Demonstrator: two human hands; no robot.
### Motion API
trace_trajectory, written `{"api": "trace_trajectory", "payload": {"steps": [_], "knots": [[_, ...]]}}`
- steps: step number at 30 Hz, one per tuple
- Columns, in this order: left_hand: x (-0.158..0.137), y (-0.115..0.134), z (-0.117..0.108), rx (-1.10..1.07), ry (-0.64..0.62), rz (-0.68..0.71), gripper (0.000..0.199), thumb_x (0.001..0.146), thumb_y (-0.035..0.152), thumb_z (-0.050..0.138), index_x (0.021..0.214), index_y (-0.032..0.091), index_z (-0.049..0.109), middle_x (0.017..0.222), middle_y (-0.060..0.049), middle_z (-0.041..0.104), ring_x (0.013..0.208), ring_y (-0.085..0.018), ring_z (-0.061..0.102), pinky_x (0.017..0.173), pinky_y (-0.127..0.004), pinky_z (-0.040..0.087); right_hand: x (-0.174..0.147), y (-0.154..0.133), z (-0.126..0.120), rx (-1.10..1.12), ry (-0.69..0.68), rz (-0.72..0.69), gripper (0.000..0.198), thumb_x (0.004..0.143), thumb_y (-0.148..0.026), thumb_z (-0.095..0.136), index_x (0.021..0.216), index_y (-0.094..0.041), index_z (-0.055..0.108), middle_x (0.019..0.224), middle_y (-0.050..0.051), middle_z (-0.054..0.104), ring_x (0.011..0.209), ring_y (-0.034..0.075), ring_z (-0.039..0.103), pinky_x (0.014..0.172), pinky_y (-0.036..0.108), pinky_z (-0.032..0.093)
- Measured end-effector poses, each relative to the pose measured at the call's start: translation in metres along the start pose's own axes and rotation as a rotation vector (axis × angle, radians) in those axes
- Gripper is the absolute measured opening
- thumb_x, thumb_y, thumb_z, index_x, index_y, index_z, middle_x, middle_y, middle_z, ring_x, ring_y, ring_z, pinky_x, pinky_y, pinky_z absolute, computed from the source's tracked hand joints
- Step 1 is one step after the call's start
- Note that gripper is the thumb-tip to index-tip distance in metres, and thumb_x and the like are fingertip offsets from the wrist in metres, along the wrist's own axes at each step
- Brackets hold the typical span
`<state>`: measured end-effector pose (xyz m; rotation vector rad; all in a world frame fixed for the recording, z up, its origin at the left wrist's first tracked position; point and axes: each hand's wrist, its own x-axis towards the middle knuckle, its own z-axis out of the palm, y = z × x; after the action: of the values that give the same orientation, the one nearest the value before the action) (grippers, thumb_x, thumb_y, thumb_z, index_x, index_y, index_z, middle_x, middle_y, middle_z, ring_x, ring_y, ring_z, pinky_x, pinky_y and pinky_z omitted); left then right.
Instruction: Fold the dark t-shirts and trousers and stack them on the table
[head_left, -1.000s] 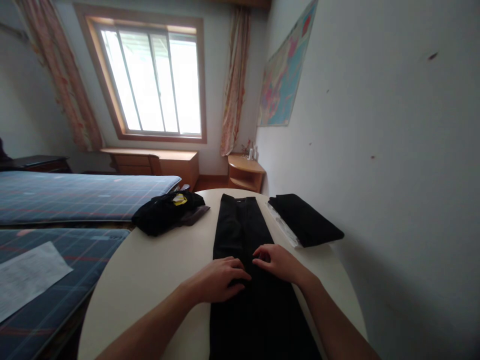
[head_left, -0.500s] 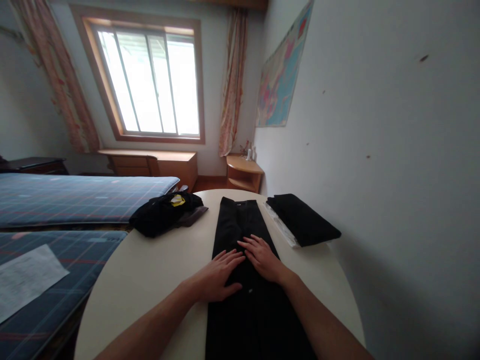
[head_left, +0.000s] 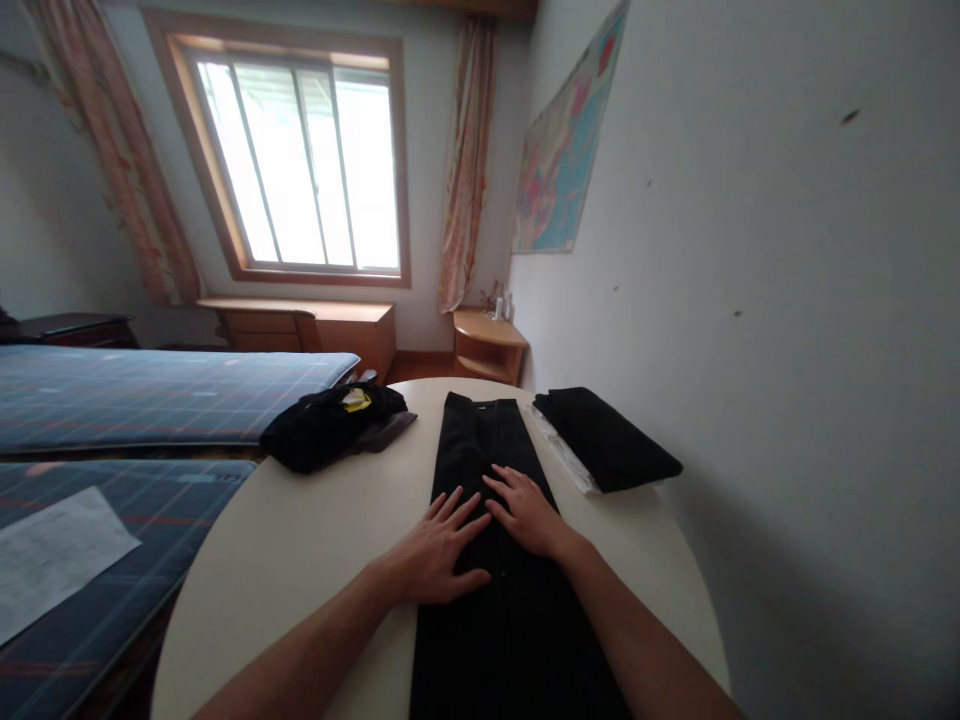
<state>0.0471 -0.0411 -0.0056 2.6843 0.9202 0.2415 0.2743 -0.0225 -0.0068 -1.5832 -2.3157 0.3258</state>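
Note:
A pair of black trousers point(head_left: 517, 630) lies lengthwise down the middle of a pale round table point(head_left: 300, 590), its waistband at the far end. My left hand point(head_left: 439, 550) rests flat on the left side of the cloth, fingers spread and thumb out. Just right of it and slightly farther away, my right hand point(head_left: 526, 512) also lies flat on the trousers with its fingers apart. Neither hand grips the fabric. The near end of the trousers runs out of view at the bottom.
On the table's left stands a crumpled black garment pile point(head_left: 322, 425) with a yellow patch. A folded black garment point(head_left: 607, 440) lies on clear plastic at right, near the white wall point(head_left: 810, 400). Left of the table are plaid mattresses point(head_left: 165, 400) and a paper sheet point(head_left: 60, 555).
The fingers of my left hand have spread wider on the cloth. The trousers' far end has shifted slightly right; my right hand has moved a little to the right.

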Motion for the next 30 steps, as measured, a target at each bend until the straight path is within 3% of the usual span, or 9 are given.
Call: {"api": "trace_trajectory", "payload": {"steps": [4, 9, 13, 15, 17, 20, 23, 30], "knots": [[0.001, -0.006, -0.001, 0.017, 0.002, 0.027, 0.078, 0.087, 0.063, 0.055, 0.153, 0.035, 0.025, 0.163, -0.006, 0.015, 0.149, -0.038, 0.008, 0.117, -0.061, 0.014, -0.015, -0.002, -0.008, 0.008, -0.025, 0.017, 0.056, 0.095, -0.050, 0.046, 0.145, -0.026, 0.046, 0.155, 0.009, 0.037, 0.143, 0.027, 0.033, 0.117, 0.045, 0.025], [0.001, -0.006, -0.005, 0.039, -0.005, -0.005, 0.078, 0.085, 0.060, 0.058, 0.153, 0.034, 0.028, 0.163, -0.006, 0.018, 0.148, -0.039, 0.010, 0.117, -0.062, 0.015, -0.022, -0.002, -0.007, 0.014, -0.119, 0.030, 0.064, 0.093, -0.056, 0.046, 0.149, -0.024, 0.040, 0.158, 0.008, 0.032, 0.147, 0.029, 0.023, 0.119, 0.049, 0.019], [-0.004, 0.007, -0.014, 0.010, 0.003, 0.065, 0.079, 0.079, 0.056, 0.067, 0.148, 0.033, 0.037, 0.158, -0.008, 0.032, 0.145, -0.040, 0.025, 0.116, -0.061, 0.020, -0.018, -0.006, -0.017, 0.014, -0.035, 0.014, 0.051, 0.094, -0.052, 0.047, 0.134, -0.022, 0.058, 0.140, 0.011, 0.055, 0.131, 0.028, 0.046, 0.110, 0.044, 0.034], [-0.005, 0.013, -0.018, -0.013, 0.036, 0.117, 0.064, 0.080, 0.052, 0.067, 0.139, 0.032, 0.050, 0.147, -0.007, 0.047, 0.137, -0.035, 0.041, 0.118, -0.056, 0.022, -0.017, -0.008, -0.023, 0.025, 0.017, 0.021, 0.041, 0.095, -0.048, 0.046, 0.122, -0.023, 0.066, 0.122, 0.010, 0.066, 0.115, 0.026, 0.056, 0.102, 0.042, 0.041], [-0.005, 0.015, -0.018, -0.019, 0.076, 0.141, 0.052, 0.083, 0.046, 0.065, 0.132, 0.030, 0.056, 0.140, -0.006, 0.053, 0.134, -0.030, 0.046, 0.119, -0.051, 0.022, -0.017, -0.009, -0.027, 0.043, 0.066, 0.023, 0.038, 0.096, -0.045, 0.046, 0.118, -0.022, 0.067, 0.110, 0.009, 0.069, 0.107, 0.025, 0.059, 0.098, 0.040, 0.043], [-0.004, 0.013, -0.013, -0.009, 0.081, 0.109, 0.065, 0.082, 0.045, 0.065, 0.142, 0.027, 0.046, 0.153, -0.009, 0.040, 0.143, -0.034, 0.031, 0.119, -0.053, 0.021, -0.016, -0.007, -0.025, 0.074, 0.113, -0.035, 0.040, 0.097, -0.044, 0.046, 0.128, -0.024, 0.062, 0.117, 0.008, 0.067, 0.113, 0.025, 0.056, 0.101, 0.039, 0.042], [-0.003, 0.010, -0.007, -0.014, 0.006, 0.075, 0.076, 0.084, 0.051, 0.062, 0.150, 0.027, 0.034, 0.161, -0.010, 0.024, 0.147, -0.037, 0.018, 0.118, -0.058, 0.019, -0.011, -0.003, -0.016, 0.091, 0.105, -0.094, 0.044, 0.098, -0.042, 0.043, 0.138, -0.026, 0.054, 0.131, 0.005, 0.062, 0.129, 0.025, 0.044, 0.111, 0.042, 0.033], [-0.003, 0.011, -0.007, -0.008, -0.021, 0.096, 0.079, 0.083, 0.052, 0.064, 0.152, 0.033, 0.030, 0.163, -0.008, 0.016, 0.148, -0.037, 0.014, 0.118, -0.062, 0.014, 0.005, 0.002, 0.004, 0.052, 0.063, -0.007, 0.049, 0.098, -0.043, 0.041, 0.139, -0.021, 0.054, 0.147, 0.007, 0.049, 0.144, 0.026, 0.027, 0.118, 0.046, 0.024]]}}
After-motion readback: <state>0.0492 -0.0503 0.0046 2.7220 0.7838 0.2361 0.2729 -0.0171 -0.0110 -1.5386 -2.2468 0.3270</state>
